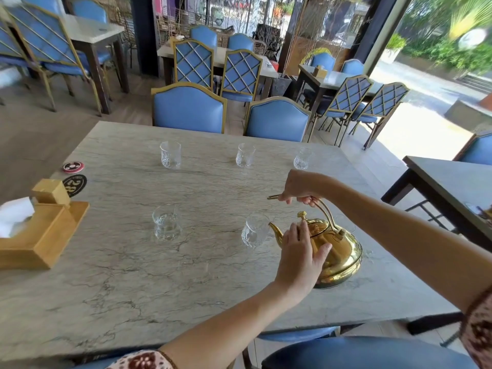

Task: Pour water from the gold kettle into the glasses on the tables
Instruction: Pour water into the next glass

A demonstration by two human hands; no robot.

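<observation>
The gold kettle (343, 254) is tilted to the left over the marble table (133, 275). My right hand (300, 186) is closed around its arched handle. My left hand (300, 251) lies flat on the lid and front of the kettle. The spout touches the rim of a near glass (254, 230), which leans slightly. Another near glass (166, 226) stands to the left with water in it. Three more glasses (170, 154) (245, 155) (302, 158) stand in a row along the far side. A further glass (344, 222) shows partly behind the kettle's handle.
A wooden tissue box (40, 235) sits at the table's left edge, with two round black markers (74, 183) beside it. Blue chairs (189, 109) line the far side. A dark table (452, 187) stands to the right, and more tables and chairs fill the room behind.
</observation>
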